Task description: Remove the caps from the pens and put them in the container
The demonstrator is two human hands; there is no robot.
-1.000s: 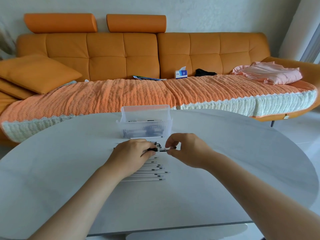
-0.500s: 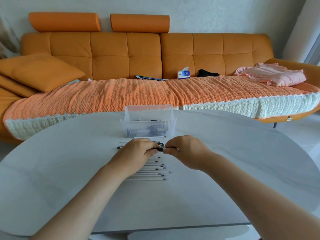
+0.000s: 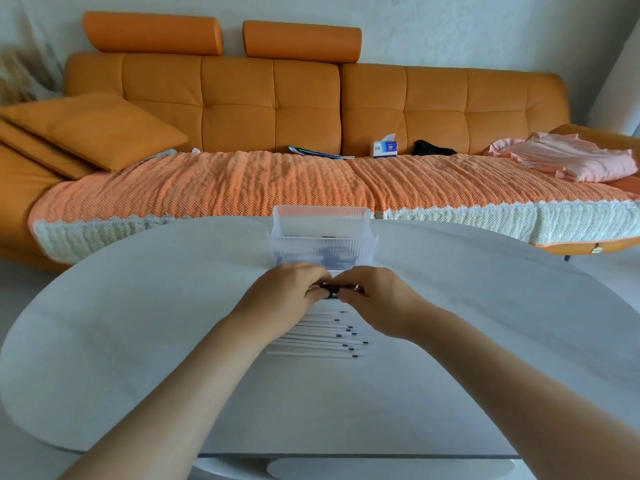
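I see the left hand [image 3: 287,299] and the right hand [image 3: 377,303] meeting just in front of the clear plastic container [image 3: 322,237]. Both have curled fingers pinching one pen [image 3: 330,291], and only a short dark stretch of it shows between them. Dark pieces lie blurred inside the container. A row of white pens [image 3: 311,341] rests on the bench [image 3: 138,341], partly under the left hand. Beyond stands an orange sofa [image 3: 242,109].

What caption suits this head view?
Left hand and right hand pinch one pen in front of a clear container, over a row of pens on the table.
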